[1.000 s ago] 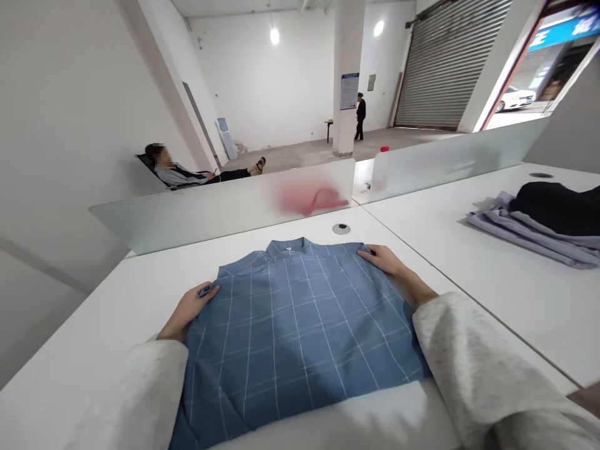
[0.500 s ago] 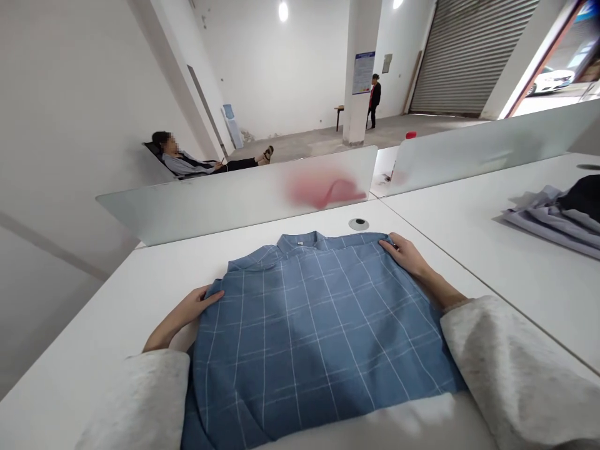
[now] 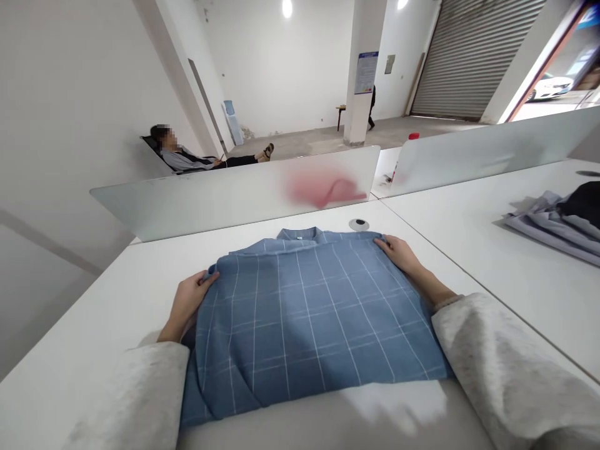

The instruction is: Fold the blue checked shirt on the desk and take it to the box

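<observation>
A blue shirt (image 3: 300,312) with thin white check lines lies in front of me on the white table (image 3: 94,306), its collar at the far edge. My left hand (image 3: 191,294) pinches the cloth at the shirt's left upper side, thumb on top and fingers underneath. At the right upper corner, my right hand (image 3: 397,251) grips the fabric between thumb and fingers. Between the hands the cloth is spread fairly flat, with folds down its left side. The fingers below the cloth are hidden.
Frosted dividers (image 3: 225,200) run along the table's far edge, with a blurred red thing behind one. A round cable hole (image 3: 359,224) sits beyond the shirt. Folded grey and black clothes (image 3: 553,219) lie at right. A person (image 3: 182,153) reclines behind the divider; another is partly behind the pillar.
My left hand has moved up and slightly left with the shirt's edge. The shirt's near edge has drawn away from me. The standing person has moved further behind the pillar.
</observation>
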The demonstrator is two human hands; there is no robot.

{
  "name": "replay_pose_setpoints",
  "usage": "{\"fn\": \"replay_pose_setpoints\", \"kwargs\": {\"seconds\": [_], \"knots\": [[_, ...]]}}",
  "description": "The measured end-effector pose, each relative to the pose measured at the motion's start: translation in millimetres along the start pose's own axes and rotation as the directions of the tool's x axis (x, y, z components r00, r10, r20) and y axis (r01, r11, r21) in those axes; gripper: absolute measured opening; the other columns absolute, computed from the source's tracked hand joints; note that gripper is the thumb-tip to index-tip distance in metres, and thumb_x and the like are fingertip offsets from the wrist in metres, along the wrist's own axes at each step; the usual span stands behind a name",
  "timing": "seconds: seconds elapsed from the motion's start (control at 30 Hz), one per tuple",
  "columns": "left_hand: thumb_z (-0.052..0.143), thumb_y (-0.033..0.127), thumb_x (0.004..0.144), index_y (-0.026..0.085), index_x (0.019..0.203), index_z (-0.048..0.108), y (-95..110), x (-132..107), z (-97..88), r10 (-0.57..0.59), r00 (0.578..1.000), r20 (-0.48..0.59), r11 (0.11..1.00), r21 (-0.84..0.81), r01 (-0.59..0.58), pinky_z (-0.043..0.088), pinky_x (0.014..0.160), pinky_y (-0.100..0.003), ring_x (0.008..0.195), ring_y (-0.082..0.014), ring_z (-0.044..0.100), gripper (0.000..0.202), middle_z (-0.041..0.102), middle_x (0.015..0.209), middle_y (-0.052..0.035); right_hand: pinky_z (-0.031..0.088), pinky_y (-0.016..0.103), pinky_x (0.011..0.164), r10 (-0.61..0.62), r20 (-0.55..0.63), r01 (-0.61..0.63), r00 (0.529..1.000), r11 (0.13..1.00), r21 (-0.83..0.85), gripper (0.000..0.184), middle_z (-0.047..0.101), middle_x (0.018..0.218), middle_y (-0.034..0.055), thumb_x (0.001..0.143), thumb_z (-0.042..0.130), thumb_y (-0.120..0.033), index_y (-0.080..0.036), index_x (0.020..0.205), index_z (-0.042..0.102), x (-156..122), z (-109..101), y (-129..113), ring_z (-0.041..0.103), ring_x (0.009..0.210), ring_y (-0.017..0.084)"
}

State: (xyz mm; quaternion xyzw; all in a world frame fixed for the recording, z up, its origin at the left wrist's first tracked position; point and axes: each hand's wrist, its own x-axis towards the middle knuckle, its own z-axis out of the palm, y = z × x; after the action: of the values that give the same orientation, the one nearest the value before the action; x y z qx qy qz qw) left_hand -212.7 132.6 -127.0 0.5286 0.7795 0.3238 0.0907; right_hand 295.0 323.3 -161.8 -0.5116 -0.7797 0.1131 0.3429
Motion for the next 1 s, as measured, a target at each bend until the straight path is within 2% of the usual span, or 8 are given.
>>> {"fn": "replay_pose_setpoints", "kwargs": {"seconds": [0.1, 0.2, 0.3, 0.4, 0.47, 0.6, 0.77, 1.0], "knots": [[0.053, 0.063, 0.067, 0.019, 0.065, 0.06, -2, -1, 11.0, -0.031, 0.999, 0.034, 0.998, -0.058, 0.033, 0.037, 0.056, -0.025, 0.06, -0.0173, 0.051, 0.045, 0.055, 0.056, 0.0018, 0.037, 0.031, 0.059, -0.012, 0.047, 0.014, 0.999, 1.0, -0.028, 0.049, 0.049, 0.06, 0.0027, 0.084, 0.031, -0.066, -0.024, 0.06, 0.037, 1, 4, 4, 0.048, 0.059, 0.019], [0.055, 0.066, 0.067, 0.019, 0.075, 0.061, -1, -5, 9.3, -0.056, 0.993, 0.101, 0.975, -0.207, 0.076, 0.04, 0.055, -0.025, 0.061, -0.017, 0.052, 0.048, 0.057, 0.061, 0.0021, 0.037, 0.031, 0.06, -0.011, -0.003, 0.011, 1.0, 1.0, 0.012, 0.048, 0.049, 0.061, 0.0019, 0.084, 0.032, -0.066, -0.024, 0.061, 0.037, -1, 1, 2, 0.047, 0.061, 0.018], [0.061, 0.064, 0.065, 0.02, 0.08, 0.06, 3, -10, 4.1, -0.033, 0.97, 0.239, 0.925, -0.36, 0.12, 0.045, 0.059, -0.026, 0.067, -0.0189, 0.057, 0.047, 0.06, 0.067, 0.0017, 0.037, 0.029, 0.058, 0.02, 0.009, -0.021, 1.0, 0.995, 0.099, 0.046, 0.047, 0.058, -0.0003, 0.085, 0.035, -0.064, -0.023, 0.063, 0.039, -4, -1, -1, 0.045, 0.058, 0.017], [0.064, 0.064, 0.062, 0.02, 0.085, 0.059, 7, -12, 3.0, 0.014, 0.932, 0.363, 0.913, -0.385, 0.136, 0.049, 0.068, -0.03, 0.077, -0.023, 0.06, 0.05, 0.064, 0.077, -0.0003, 0.038, 0.029, 0.057, 0.052, 0.081, -0.063, 0.995, 0.988, 0.142, 0.045, 0.052, 0.059, 0.0001, 0.086, 0.036, -0.062, -0.023, 0.066, 0.043, -3, 0, 0, 0.048, 0.058, 0.017], [0.06, 0.068, 0.064, 0.02, 0.087, 0.057, 8, -12, 4.7, 0.012, 0.943, 0.333, 0.93, -0.349, 0.111, 0.05, 0.07, -0.032, 0.079, -0.0236, 0.06, 0.053, 0.063, 0.078, -0.0009, 0.041, 0.03, 0.06, 0.067, 0.07, -0.076, 0.995, 0.987, 0.143, 0.044, 0.057, 0.063, 0.0019, 0.086, 0.037, -0.061, -0.022, 0.068, 0.047, -2, 2, 2, 0.052, 0.062, 0.019], [0.052, 0.071, 0.069, 0.021, 0.083, 0.053, 5, -9, 9.2, -0.018, 0.984, 0.178, 0.968, -0.244, 0.062, 0.047, 0.068, -0.03, 0.074, -0.0209, 0.057, 0.052, 0.058, 0.073, 0.0011, 0.043, 0.032, 0.067, 0.099, 0.052, -0.105, 0.994, 0.984, 0.147, 0.039, 0.064, 0.072, 0.0039, 0.086, 0.037, -0.056, -0.022, 0.073, 0.051, 0, 4, 6, 0.057, 0.071, 0.022], [0.046, 0.064, 0.078, 0.021, 0.094, 0.053, -2, -6, 12.7, -0.033, 0.985, 0.167, 0.955, -0.284, 0.08, 0.044, 0.068, -0.027, 0.076, -0.0184, 0.055, 0.046, 0.057, 0.081, 0.0013, 0.044, 0.032, 0.073, 0.17, 0.08, -0.181, 0.982, 0.972, 0.148, 0.035, 0.068, 0.085, 0.0074, 0.087, 0.037, -0.049, -0.02, 0.08, 0.055, 6, 3, 6, 0.061, 0.082, 0.024], [0.042, 0.062, 0.081, 0.022, 0.096, 0.051, -6, -1, 15.8, 0.02, 0.992, 0.125, 0.968, -0.249, 0.012, 0.041, 0.071, -0.026, 0.079, -0.0183, 0.053, 0.043, 0.055, 0.082, 0.0021, 0.045, 0.032, 0.069, 0.191, 0.077, -0.198, 0.979, 0.974, 0.111, 0.031, 0.069, 0.082, 0.0079, 0.088, 0.038, -0.044, -0.02, 0.075, 0.054, 17, 7, 8, 0.062, 0.079, 0.023]]}}
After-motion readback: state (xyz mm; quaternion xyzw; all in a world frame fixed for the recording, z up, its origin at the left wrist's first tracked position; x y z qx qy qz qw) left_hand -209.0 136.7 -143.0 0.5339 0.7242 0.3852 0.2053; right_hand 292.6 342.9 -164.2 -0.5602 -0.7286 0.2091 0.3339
